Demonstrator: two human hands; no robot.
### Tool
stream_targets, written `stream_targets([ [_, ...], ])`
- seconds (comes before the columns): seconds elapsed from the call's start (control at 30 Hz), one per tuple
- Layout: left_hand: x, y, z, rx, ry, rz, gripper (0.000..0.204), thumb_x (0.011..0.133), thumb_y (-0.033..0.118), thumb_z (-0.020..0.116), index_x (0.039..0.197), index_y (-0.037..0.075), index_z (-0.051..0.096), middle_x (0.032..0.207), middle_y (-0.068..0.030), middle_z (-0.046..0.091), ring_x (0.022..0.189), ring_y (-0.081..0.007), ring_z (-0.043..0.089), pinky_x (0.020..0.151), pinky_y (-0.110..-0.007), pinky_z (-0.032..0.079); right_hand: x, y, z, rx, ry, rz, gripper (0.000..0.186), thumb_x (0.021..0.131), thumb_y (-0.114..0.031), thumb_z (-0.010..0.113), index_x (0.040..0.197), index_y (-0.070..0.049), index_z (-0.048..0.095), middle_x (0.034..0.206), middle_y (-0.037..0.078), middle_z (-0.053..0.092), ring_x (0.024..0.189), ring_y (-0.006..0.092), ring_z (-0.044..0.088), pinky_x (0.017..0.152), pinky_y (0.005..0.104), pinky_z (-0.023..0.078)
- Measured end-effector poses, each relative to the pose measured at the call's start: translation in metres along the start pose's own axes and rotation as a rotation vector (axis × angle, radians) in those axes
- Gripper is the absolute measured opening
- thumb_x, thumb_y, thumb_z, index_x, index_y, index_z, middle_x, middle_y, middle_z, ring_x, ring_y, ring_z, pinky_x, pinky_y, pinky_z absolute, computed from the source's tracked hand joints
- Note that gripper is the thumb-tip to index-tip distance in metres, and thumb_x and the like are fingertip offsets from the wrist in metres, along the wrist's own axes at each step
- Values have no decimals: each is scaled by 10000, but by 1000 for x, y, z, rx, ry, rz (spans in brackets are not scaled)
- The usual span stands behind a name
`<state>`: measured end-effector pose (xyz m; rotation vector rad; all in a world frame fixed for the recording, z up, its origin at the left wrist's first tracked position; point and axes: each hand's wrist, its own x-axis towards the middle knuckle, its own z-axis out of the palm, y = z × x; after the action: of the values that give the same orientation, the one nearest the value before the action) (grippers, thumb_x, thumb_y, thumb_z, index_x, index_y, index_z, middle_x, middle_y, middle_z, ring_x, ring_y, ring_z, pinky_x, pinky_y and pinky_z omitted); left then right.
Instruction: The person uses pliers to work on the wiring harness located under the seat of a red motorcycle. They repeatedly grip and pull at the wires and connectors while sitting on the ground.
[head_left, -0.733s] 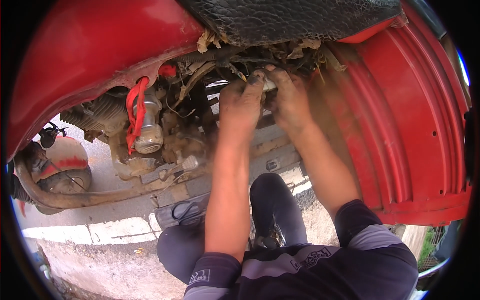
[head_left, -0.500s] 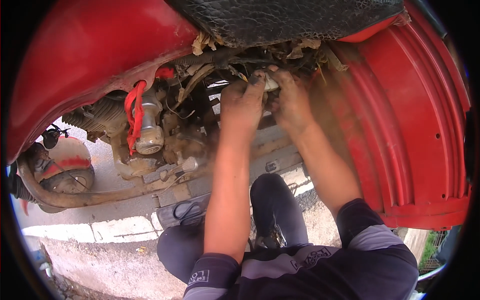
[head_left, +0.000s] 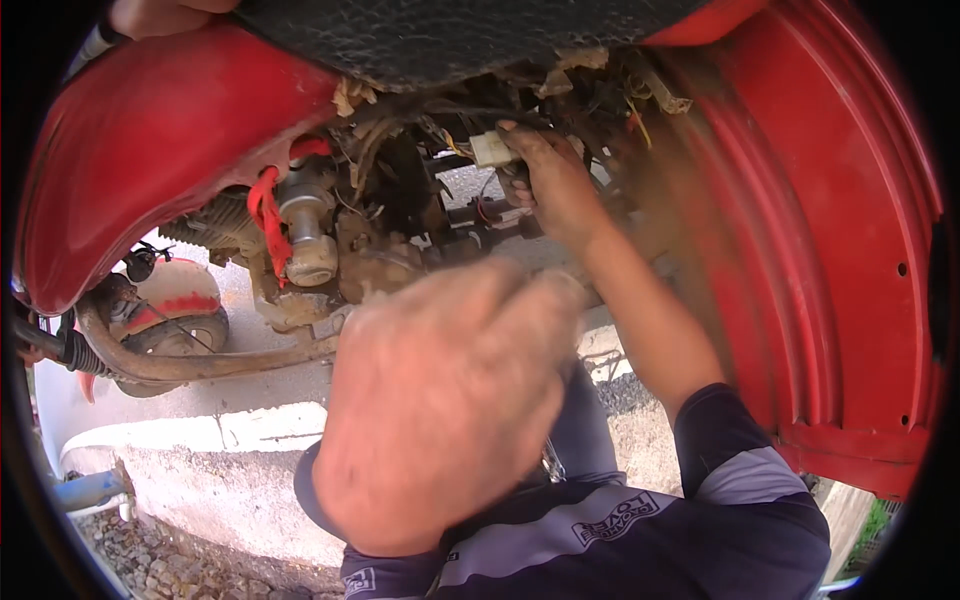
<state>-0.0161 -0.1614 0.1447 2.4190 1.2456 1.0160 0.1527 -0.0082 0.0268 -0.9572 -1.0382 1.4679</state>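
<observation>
A white plastic wire connector [head_left: 493,150] sits between the thumb and fingers of my right hand [head_left: 556,185], under the edge of the black seat [head_left: 440,40]. Thin coloured wires [head_left: 455,143] run into the connector's left side. My left hand [head_left: 440,390] is apart from it, raised close in front of me and large in view. Its fingers are smeared by motion, so whether they hold anything is hidden from me. Below and left of the connector lies the dirty engine [head_left: 330,225], with a red cloth strip [head_left: 268,225] hanging in front of a metal cylinder.
Red body panels flank the opening: a rounded one [head_left: 190,120] at left and a ribbed one [head_left: 790,230] at right. Another person's hand [head_left: 165,15] rests at the top left. A frame tube [head_left: 220,367] curves beneath the engine. A blue pipe [head_left: 92,490] and gravel lie lower left.
My left hand has let go near the connector and come back toward me. My right hand keeps hold of the connector. Another person's hand has appeared at the top left; the view has shifted slightly.
</observation>
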Motion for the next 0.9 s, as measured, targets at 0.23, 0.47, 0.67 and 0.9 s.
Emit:
stream_targets([
  [0.23,-37,83,11,136,-89,211,209,733,214,755,927,146,715,816,-35,584,704,-168,550,574,-337,520,7,14,-1,28,-270,3,437,1035,-404,564,1320,-73,554,854,1,491,641,94,408,546,239,345],
  [0.47,-40,100,10,249,-226,396,125,720,158,709,811,87,660,686,-42,592,634,-166,600,544,-322,500,3,16,11,207,-345,19,162,1017,-271,572,1005,-111,553,708,-34,417,544,68,376,472,228,300],
  [0.67,-90,41,73,-177,-338,29,73,757,124,636,757,51,639,638,-101,632,608,-270,666,551,-392,525,11,18,-3,166,-352,-43,196,1018,-270,573,981,-78,556,667,-26,385,527,67,360,460,218,282],
  [0.9,-253,-84,190,514,-202,-839,154,857,74,605,992,40,671,925,-178,677,889,-377,677,754,-466,556,6,22,9,150,-355,2,222,1021,-286,576,1056,-69,606,682,-29,404,556,52,384,467,210,284],
])
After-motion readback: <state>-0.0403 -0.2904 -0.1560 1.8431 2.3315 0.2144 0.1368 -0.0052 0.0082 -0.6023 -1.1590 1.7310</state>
